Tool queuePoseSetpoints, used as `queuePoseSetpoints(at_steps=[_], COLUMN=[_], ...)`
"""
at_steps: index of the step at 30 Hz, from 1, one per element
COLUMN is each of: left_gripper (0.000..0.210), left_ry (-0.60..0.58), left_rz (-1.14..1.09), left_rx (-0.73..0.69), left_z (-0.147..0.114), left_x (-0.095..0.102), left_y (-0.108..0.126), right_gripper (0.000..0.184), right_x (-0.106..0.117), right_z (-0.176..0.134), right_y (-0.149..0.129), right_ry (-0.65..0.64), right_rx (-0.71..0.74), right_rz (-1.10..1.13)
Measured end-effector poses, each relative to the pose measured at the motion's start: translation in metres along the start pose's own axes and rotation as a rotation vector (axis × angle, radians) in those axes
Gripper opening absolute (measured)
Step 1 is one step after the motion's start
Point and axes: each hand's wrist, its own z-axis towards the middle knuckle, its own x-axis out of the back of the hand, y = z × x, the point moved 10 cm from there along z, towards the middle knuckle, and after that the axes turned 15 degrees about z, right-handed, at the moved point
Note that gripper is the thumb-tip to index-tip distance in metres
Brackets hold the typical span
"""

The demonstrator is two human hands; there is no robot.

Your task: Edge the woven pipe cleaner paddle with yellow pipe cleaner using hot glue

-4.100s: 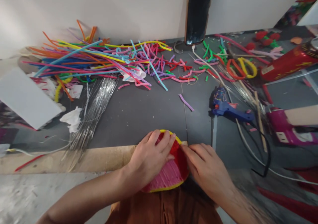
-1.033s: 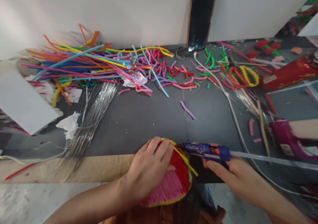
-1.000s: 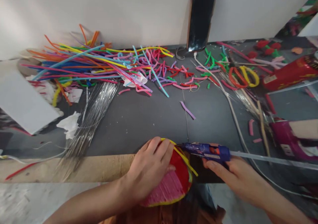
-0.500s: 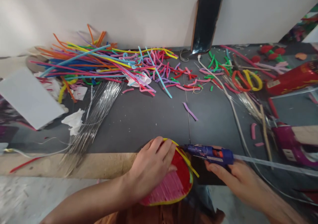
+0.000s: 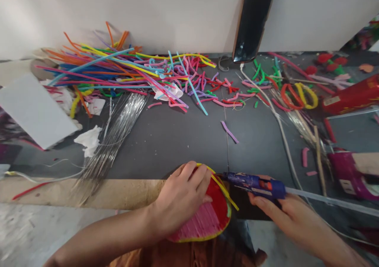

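My left hand (image 5: 185, 198) is closed over the top of a rounded red and pink panel (image 5: 204, 221) at the table's front edge. A yellow pipe cleaner (image 5: 226, 194) runs along the panel's rim, its loose end sticking out at the right. In my right hand (image 5: 281, 210) is a blue glue gun (image 5: 254, 184), with a long clear glue stick (image 5: 328, 202) coming out of its back. The gun's nozzle points left and sits at the panel's upper right rim by the yellow pipe cleaner. My left palm hides part of the panel.
A heap of coloured pipe cleaners (image 5: 118, 71) lies at the back left, beside a bundle of wires (image 5: 118, 137). A phone (image 5: 254, 24) leans on the wall, its white cable (image 5: 278, 121) crossing the table. Scissors (image 5: 291, 97) and a red can (image 5: 352, 95) are at right.
The view has shifted slightly. The glue gun's nozzle stays near the panel's rim, and my left hand keeps its hold on the panel.
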Motion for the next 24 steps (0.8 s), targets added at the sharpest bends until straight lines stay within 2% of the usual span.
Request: queuePoseSetpoints(at_steps=[3,6,9,12,16,21,24], left_gripper=[0.060,0.060,0.059,0.059,0.059,0.058,0.058], left_ry=[-0.017,-0.024,-0.017,-0.011,-0.028,-0.030,-0.019], left_rz=[0.001,0.002,0.002,0.005,0.002,0.008,0.006], left_rx=[-0.003,-0.010,-0.016,-0.019,-0.018,-0.019,-0.017], left_z=[0.000,0.000,-0.001,-0.001,-0.001,-0.001,-0.001], left_x=[-0.002,-0.003,-0.003,-0.002,-0.003,-0.001,-0.001], left_y=[0.000,0.001,0.001,0.002,0.002,0.001,0.002], right_gripper=[0.028,0.034,0.031,0.025,0.029,0.027,0.027], right_x=[-0.013,-0.015,-0.019,-0.018,-0.021,-0.017,-0.011], right_z=[0.000,0.003,0.005,0.004,0.001,-0.005,-0.005], right_y=[-0.003,-0.009,-0.013,-0.009,0.003,0.010,0.007], right_ry=[-0.104,-0.092,-0.127,-0.132,-0.161,-0.047,0.025], right_rx=[-0.003,0.015,0.039,0.045,-0.005,-0.102,-0.110], right_rz=[0.010,0.020,0.023,0.033,0.077,0.124,0.127])
